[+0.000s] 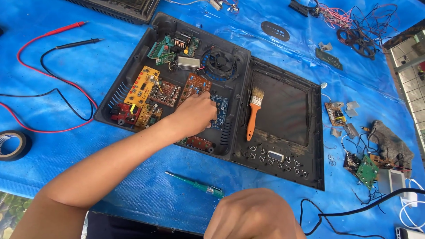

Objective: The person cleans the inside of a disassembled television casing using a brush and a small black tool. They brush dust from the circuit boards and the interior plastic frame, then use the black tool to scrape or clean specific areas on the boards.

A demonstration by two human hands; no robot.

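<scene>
My left hand (195, 113) reaches into an open black plastic case (133, 66) that holds several circuit boards. Its curled fingers grip the left edge of a small blue circuit board (221, 110). An orange-brown board (195, 84) lies just above the hand, and a red-green board (199, 142) just below it. My right hand (252, 214) is at the bottom edge of the view, closed in a loose fist with nothing visible in it. It rests near a green-handled screwdriver (197, 185) on the blue tarp.
An orange-handled brush (253, 113) lies in the black front panel (316, 146) to the right of the case. A fan (220, 61) sits in the case. Red and black probe leads (53, 93) and a tape roll (15, 145) lie left. Loose boards (367, 170) and wires lie right.
</scene>
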